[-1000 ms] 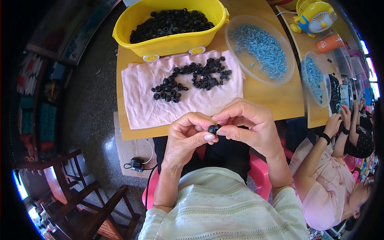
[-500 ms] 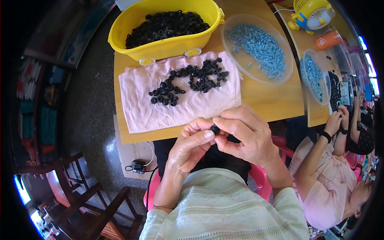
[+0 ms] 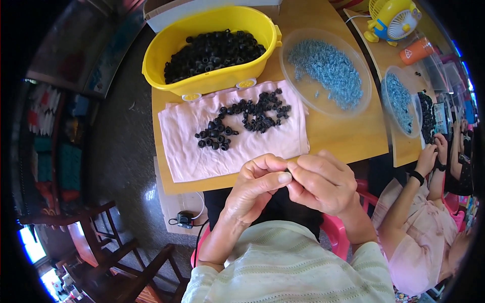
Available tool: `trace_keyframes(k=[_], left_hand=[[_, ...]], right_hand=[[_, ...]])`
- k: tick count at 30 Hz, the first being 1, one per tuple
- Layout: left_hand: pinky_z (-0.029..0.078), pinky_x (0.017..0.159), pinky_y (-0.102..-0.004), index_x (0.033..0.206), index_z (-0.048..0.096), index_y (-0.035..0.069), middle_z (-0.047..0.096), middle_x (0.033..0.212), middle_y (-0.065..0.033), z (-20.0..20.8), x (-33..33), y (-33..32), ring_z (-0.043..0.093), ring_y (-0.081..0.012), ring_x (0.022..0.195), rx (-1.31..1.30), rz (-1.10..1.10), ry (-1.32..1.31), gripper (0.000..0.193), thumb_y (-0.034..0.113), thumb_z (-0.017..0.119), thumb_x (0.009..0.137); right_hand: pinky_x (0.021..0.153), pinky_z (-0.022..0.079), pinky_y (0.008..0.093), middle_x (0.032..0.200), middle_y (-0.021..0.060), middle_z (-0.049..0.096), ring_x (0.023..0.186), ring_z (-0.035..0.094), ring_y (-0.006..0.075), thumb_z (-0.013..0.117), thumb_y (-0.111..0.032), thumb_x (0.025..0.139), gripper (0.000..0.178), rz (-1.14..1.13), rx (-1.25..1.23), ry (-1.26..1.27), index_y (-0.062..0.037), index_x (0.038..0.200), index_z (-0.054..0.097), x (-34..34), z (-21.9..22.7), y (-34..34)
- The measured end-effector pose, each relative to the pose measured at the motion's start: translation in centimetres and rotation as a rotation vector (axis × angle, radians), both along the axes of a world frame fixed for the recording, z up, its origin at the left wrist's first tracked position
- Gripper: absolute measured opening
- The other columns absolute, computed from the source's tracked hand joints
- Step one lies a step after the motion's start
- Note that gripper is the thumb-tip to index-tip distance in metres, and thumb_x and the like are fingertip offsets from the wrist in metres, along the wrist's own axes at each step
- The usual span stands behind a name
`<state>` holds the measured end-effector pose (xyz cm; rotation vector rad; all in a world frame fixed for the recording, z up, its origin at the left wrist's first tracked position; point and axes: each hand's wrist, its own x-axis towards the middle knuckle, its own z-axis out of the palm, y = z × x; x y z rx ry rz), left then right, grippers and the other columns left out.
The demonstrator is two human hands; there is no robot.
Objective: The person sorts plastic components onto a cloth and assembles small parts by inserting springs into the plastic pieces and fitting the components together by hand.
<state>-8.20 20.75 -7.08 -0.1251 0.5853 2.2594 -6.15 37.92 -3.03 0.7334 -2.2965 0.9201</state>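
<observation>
Just in front of my body, off the near edge of the table, both hands meet at a small round black part (image 3: 288,172). My left hand (image 3: 256,186) pinches it between thumb and fingers. My right hand (image 3: 326,183) is closed on its other side, fingertips pressed together against it; fingers hide most of the part. Beyond them a folded pink cloth (image 3: 197,166) lies on the table. Small black hollow parts (image 3: 214,135) lie on it in a loose cluster at left, and smaller black pieces (image 3: 260,118) are heaped at right.
A yellow wheeled tub (image 3: 214,79) full of black parts stands behind the cloth. To its right is a clear round tray (image 3: 371,86) of small blue pieces (image 3: 326,63). At another table on the right, a person's hands (image 3: 433,151) work near similar trays, a yellow fan (image 3: 391,22) and an orange cup (image 3: 417,52).
The whole view has shifted, so the table and tub appear lower. My fingers have closed further around the black part, which now shows less; my right fingers are more curled.
</observation>
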Motion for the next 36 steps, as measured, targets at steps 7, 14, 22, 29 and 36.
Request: trace_keyframes(k=[7,14,22,29,36], left_hand=[[0.053,0.071,-0.0245,0.097,0.061,0.0,0.067,0.088,-0.0088,6.3,-8.6,0.6,0.066,-0.0128,0.077,-0.604,0.2,0.695,0.017,0.005,0.069,0.083],[0.05,0.089,-0.0308,0.125,0.054,-0.002,0.065,0.112,-0.0165,13.0,-26.7,-1.2,0.063,-0.0225,0.102,-1.132,0.514,1.041,0.044,0.01,0.069,0.086],[0.047,0.062,-0.0192,0.094,0.072,0.003,0.067,0.08,-0.0024,10.6,-15.4,-3.7,0.058,-0.0067,0.067,-1.211,0.365,1.311,0.014,0.013,0.071,0.085],[0.048,0.063,-0.0328,0.084,0.068,-0.001,0.062,0.077,-0.012,2.9,-7.4,-4.3,0.062,-0.0231,0.068,-1.604,0.199,1.195,0.012,0.008,0.072,0.077],[0.048,0.073,-0.0381,0.09,0.066,0.0,0.058,0.087,-0.0136,0.0,-6.2,-4.1,0.061,-0.029,0.083,-1.667,0.176,1.188,0.018,0.011,0.071,0.076]], right_hand=[[0.054,0.049,0.0229,0.104,0.0093,0.064,0.068,0.057,0.0113,0.072,-0.001,0.079,0.056,-0.14,-0.433,-0.462,-0.0034,0.131,0.052,-0.3,-0.4,0.1],[0.051,0.047,0.0226,0.104,0.0092,0.063,0.064,0.055,0.011,0.071,0.0,0.08,0.06,-0.09,-0.377,-0.558,-0.0066,0.136,0.048,0.2,-2.0,0.0],[0.058,0.05,0.0264,0.101,0.011,0.062,0.066,0.059,0.0151,0.069,0.0,0.081,0.05,-0.102,-0.322,-0.592,-0.0057,0.128,0.053,0.5,-3.1,-0.1],[0.059,0.05,0.028,0.099,0.0095,0.064,0.066,0.06,0.017,0.069,-0.001,0.082,0.04,-0.072,-0.307,-0.608,-0.005,0.121,0.059,1.0,-3.4,-1.7],[0.059,0.049,0.0289,0.098,0.01,0.065,0.067,0.06,0.0195,0.068,-0.003,0.083,0.035,-0.073,-0.276,-0.631,-0.0049,0.118,0.061,2.3,-3.3,-2.2]])
